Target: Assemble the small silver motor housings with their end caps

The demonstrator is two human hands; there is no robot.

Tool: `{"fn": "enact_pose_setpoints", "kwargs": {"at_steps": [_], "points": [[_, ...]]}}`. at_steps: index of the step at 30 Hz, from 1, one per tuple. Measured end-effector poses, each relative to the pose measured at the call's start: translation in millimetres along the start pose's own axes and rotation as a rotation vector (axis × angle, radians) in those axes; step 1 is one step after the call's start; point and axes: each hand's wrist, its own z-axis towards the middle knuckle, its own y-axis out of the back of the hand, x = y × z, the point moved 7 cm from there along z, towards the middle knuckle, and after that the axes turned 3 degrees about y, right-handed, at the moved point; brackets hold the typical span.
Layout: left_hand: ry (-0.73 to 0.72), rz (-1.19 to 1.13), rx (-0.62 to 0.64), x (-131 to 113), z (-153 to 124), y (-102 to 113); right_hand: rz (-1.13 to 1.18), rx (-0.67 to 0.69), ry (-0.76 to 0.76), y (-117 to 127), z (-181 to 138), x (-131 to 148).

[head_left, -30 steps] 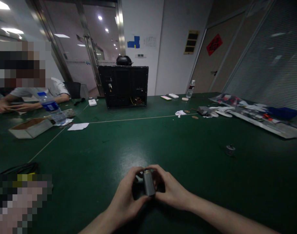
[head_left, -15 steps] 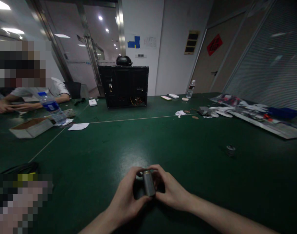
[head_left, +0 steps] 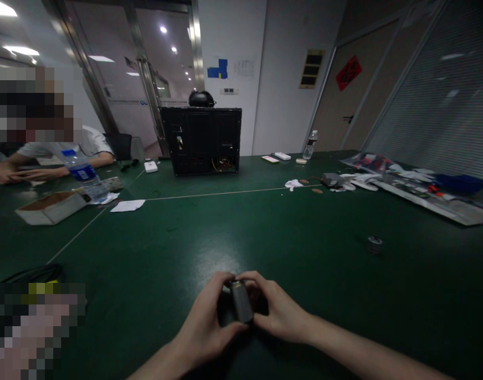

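Note:
A small dark-grey metal cylinder point(head_left: 242, 303) is held between my two hands, low over the near middle of the green table point(head_left: 178, 232). It leans a little, with a brassy band near its far end. My left hand point(head_left: 207, 316) grips it from the left, thumb at the near end and fingertips at the far end. From the right, my right hand point(head_left: 281, 309) pinches it in the same way. The fingers partly hide both ends. Off to the right, a small round metal part point(head_left: 375, 243) stands alone on the table.
A black computer case point(head_left: 201, 140) stands at the far edge. Left are a water bottle point(head_left: 86, 177), an open box point(head_left: 51, 208) and paper point(head_left: 128, 206). A seated person's arms point(head_left: 55, 166) rest far left. At right lies a cluttered tray point(head_left: 435, 195).
The cylinder has tipped slightly in my fingers, its far end shifting a little left and toward me. Both hands keep their grip and have barely moved.

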Motion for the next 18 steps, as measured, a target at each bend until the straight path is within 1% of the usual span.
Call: {"fn": "enact_pose_setpoints", "kwargs": {"at_steps": [3, 6, 12, 15, 18], "points": [[0.007, 0.004, 0.009, -2.9, 0.5, 0.7, 0.005, 0.002, 0.000, -0.6, -0.8, -0.2], [0.004, -0.007, 0.009, -3.6, 0.5, 1.5, -0.009, -0.007, -0.042, -0.8, -1.8, -5.2], [-0.041, 0.016, 0.000, -2.7, -0.5, 1.3, -0.021, -0.036, -0.093, -0.5, -2.8, -16.4], [-0.069, 0.040, 0.001, -3.6, -1.3, 0.8, -0.005, -0.022, -0.101, -0.2, -2.7, -14.9], [-0.107, 0.032, -0.018, -3.9, -2.2, 1.7, 0.027, 0.009, -0.099, 0.3, -2.2, -7.6]]}}
